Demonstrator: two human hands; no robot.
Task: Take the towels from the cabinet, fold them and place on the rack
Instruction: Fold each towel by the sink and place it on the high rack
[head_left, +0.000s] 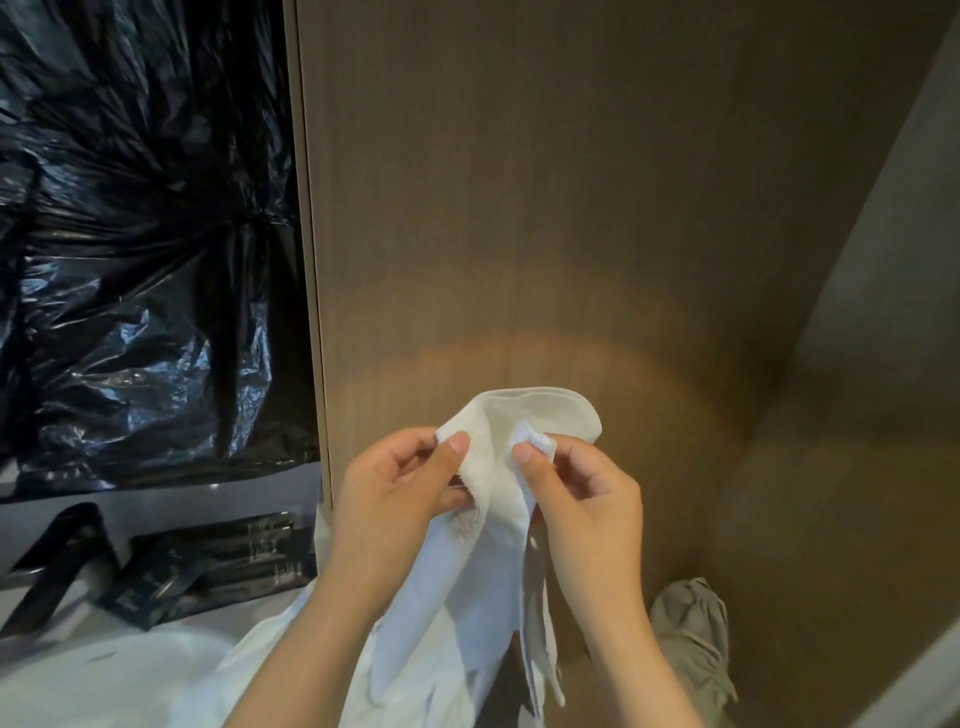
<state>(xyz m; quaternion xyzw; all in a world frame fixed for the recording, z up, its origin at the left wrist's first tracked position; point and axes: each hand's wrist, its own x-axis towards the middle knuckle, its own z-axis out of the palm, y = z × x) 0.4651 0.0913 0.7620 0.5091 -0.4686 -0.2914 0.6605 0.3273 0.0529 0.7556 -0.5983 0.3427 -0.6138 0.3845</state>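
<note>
A brown wood-grain panel (545, 182) fills the middle of the room's view, with a warm arc of light across its lower part. Right in front of it, low down, a white towel (488, 582) is held up in both hands. The left hand (400, 499) has its grip closed on one top corner, thumb over curled fingers. The right hand (592, 509) pinches the other corner between thumb and forefinger. The top edge bows in a loop between them and the rest hangs down in loose folds.

Left of the panel hangs crinkled black plastic (145, 234). Below it is a pale grey tabletop (156, 512) carrying dark packets (208, 571). More white cloth (104, 670) lies in front of that, at the panel's lower left. At the panel's foot on the right sits a bunch of grey-beige fabric (691, 623). A grey wall (893, 234) meets the panel on the right.
</note>
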